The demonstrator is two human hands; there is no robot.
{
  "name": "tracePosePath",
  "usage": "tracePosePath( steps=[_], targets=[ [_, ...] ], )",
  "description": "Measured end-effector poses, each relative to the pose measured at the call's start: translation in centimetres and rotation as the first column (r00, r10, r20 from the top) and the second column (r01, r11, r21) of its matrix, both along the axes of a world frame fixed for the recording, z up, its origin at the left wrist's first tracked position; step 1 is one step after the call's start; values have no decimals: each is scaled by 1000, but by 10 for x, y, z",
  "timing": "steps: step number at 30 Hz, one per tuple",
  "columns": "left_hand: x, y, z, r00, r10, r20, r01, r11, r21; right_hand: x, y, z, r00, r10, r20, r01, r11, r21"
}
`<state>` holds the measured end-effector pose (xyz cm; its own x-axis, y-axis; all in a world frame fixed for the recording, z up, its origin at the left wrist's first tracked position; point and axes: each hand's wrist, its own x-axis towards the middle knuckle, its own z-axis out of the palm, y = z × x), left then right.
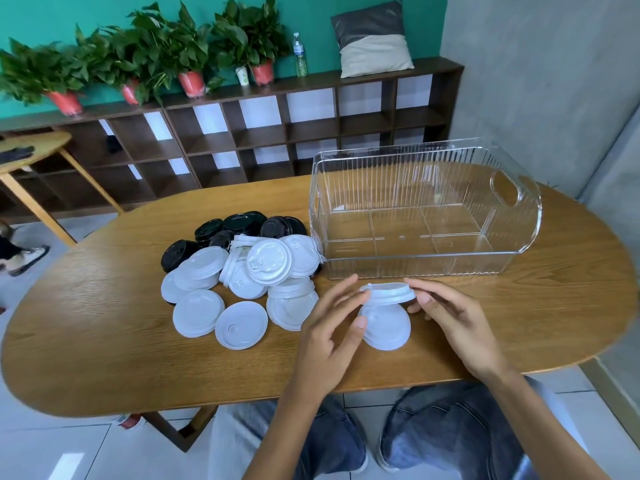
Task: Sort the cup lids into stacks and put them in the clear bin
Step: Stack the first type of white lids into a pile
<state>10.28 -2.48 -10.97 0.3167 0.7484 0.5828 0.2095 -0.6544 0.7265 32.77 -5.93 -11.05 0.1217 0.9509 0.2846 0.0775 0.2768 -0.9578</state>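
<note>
— While you sit at the wooden table, where exactly are your hands?

— Both are raised just in front of the clear bin. Your right hand pinches the rim of a white lid with its fingertips, holding it roughly level. Your left hand is at the other edge of that lid, fingers spread and only lightly bent; whether they truly clamp it or just touch it, I cannot tell.

— And under that lid?

— A second white lid sits tilted just below, near your left thumb. It looks close to the table, but I cannot tell whether it rests on it or on your hand.

— Where are the others?

— The loose white lids lie in a heap to your left of the bin, some overlapping, some flat on the wood. The black lids are bunched behind them, at the far side of the heap, touching the white ones.

— Is anything in the bin?

— I see only its ribbed walls and divided floor; it stands upright on the table's right part, its handle cut-out facing right.

— Beyond the table?

— A dark shelf unit along the teal wall carries potted plants, a water bottle and a cushion.
</note>
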Motion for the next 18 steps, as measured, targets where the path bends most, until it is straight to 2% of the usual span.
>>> tracePosePath(
  steps=[4,9,13,18],
  targets=[
    [0,3,-5,996,42,78,-37,997,-72,-3,-1,2,997,29,74,-28,999,-15],
    [-1,6,-10,992,13,128,3,992,-126,-3,0,-2,977,17,213,-13,1000,-23],
    [-1,5,-11,996,2,87,9,992,-129,-1,0,-2,934,-8,358,18,1000,-25],
    [0,1,-8,999,-48,-5,45,961,-272,6,-2,-2,881,-5,474,33,998,-51]
  ],
)
